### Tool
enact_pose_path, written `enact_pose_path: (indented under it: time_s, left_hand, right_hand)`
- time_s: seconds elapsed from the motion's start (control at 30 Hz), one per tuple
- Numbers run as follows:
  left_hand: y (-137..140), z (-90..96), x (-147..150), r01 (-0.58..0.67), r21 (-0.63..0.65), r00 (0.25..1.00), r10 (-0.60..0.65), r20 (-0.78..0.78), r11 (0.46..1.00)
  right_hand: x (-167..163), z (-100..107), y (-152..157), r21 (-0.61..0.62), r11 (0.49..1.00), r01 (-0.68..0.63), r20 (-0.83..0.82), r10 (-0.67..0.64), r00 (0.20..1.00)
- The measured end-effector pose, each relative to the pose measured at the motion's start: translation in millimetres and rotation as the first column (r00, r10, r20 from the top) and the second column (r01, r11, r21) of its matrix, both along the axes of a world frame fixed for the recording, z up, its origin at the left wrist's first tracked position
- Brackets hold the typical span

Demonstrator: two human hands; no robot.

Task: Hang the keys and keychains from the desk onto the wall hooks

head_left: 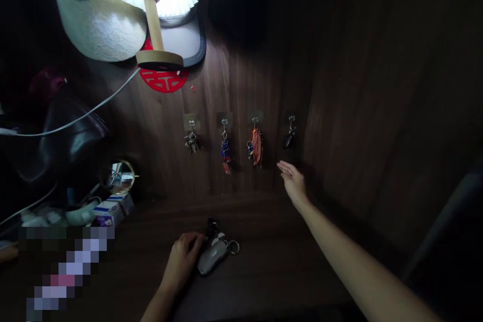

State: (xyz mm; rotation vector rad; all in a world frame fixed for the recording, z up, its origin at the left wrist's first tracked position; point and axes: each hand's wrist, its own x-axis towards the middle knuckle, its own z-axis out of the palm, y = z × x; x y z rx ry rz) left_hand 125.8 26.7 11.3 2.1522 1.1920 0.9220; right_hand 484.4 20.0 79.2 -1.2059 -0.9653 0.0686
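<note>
Left hand [183, 256]: rested on the dark wooden surface [271, 261] nearest the viewer, fingers curled loosely, fingertips touching the left edge of a grey key fob [212, 255]; no closed grip on it could be seen. Grey key fob: lay flat on the surface, just right of the left hand, with a metal ring [234, 247] at its right end and a small dark fob [211, 226] touching its upper end.

Right hand [292, 181]: raised farther back, palm open, fingers spread and extended toward the wall, holding nothing. It hovered just below and beside a black car key [289, 140], apart from it.

Wall panel, four hooks in a row: leftmost with a bunch of metal keys [191, 142]; second with a blue-and-red key set [225, 151]; third with an orange-red tag [256, 147]; fourth with the black car key.

Left margin: small boxes [113, 209] and a round mirror [121, 175]. Above: lit table lamp [153, 15], its base on a red paper cutout [163, 80], white cable [75, 119] trailing left.
</note>
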Motion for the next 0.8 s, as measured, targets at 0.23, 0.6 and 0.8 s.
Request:
enact_pose_path:
  time_s: [0.23,0.6,0.8]
  left_hand:
    - [-2.4,1.0,-0.9,-0.014,0.004,1.0,0.014,-0.005,1.0]
    - [-0.9,-1.4,-2.6,-0.039,0.001,0.999,0.038,0.023,0.999]
    - [0.2,-6.2,-3.8,-0.03,0.013,0.998,0.03,0.051,0.999]
  right_hand:
    - [-67.7,-55.4,-2.4,-0.107,0.975,-0.195,-0.029,0.193,0.981]
    - [-162.1,-73.5,-14.4,-0.481,0.829,-0.287,0.287,0.458,0.841]
    - [-173.8,-73.6,-9.4,-0.553,0.815,-0.173,0.336,0.409,0.848]
